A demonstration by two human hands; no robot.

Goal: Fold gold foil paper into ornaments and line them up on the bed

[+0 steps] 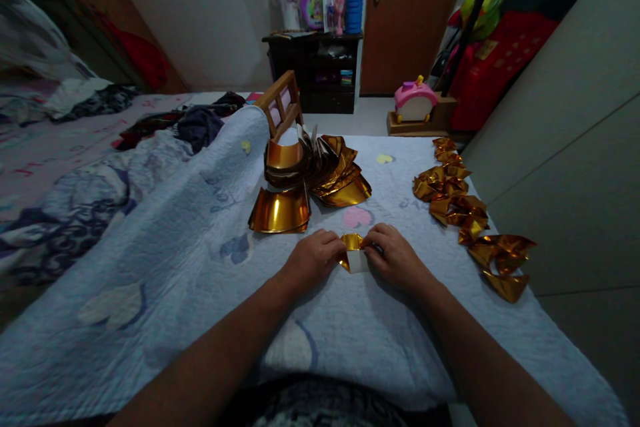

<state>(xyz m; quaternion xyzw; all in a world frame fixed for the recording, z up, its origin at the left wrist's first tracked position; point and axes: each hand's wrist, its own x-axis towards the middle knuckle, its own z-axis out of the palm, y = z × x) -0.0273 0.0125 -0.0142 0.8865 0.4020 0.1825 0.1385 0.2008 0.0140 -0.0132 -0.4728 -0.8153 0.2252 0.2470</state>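
Observation:
Between my hands is a small sheet of gold foil paper, partly folded, with its white underside showing toward me. My left hand pinches its left edge, fingers closed. On the other side my right hand grips the right edge with fingers bent round it. Both hands rest low over the blue quilted cover. Beyond them lies a fanned stack of gold foil sheets, some curling upward. Off to the right runs a row of folded gold foil pieces.
A small wooden headboard-like frame stands behind the stack. Rumpled clothes lie at the left. Farther back are a dark shelf, a pink toy and a brown door. A pale cabinet wall borders the right side.

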